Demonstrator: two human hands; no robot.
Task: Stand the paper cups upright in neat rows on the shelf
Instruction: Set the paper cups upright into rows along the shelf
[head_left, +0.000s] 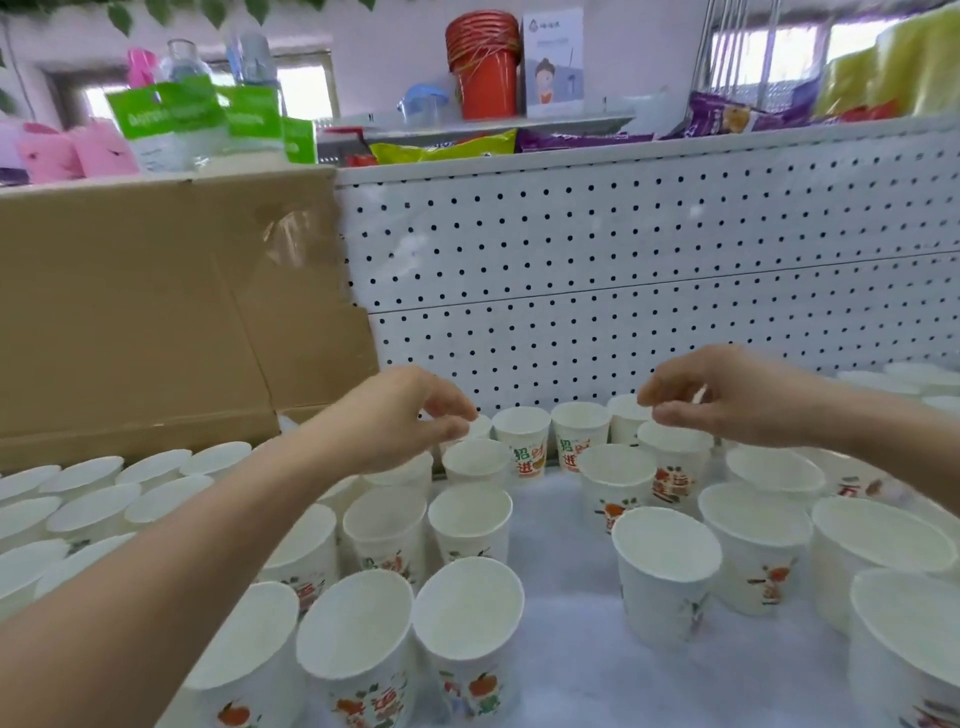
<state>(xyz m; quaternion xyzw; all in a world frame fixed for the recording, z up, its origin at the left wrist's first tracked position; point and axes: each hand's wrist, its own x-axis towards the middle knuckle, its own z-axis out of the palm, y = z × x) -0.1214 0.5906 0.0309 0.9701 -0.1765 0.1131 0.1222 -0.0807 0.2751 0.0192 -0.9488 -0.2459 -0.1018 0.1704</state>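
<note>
While scanning from the far left: brown cardboard (130, 312) propped against the pegboard (623, 249). Below it, paper cups (93, 509) standing upright on the shelf (561, 649), packed rim to rim in rows. Next, left hand (400, 421) held above the rear of that group, thumb and forefinger curled with a narrow gap, tips at a cup rim; actual hold not determinable. Centre rear: printed cups (522, 436) side by side, close to the pegboard. Right hand (727, 400) raised over the same rear row, fingertips drawn close together just above a cup; hold on anything not determinable. Right side: loose cups (753, 540), upright, spaced unevenly, separated from the left group by a bare strip of shelf.
</note>
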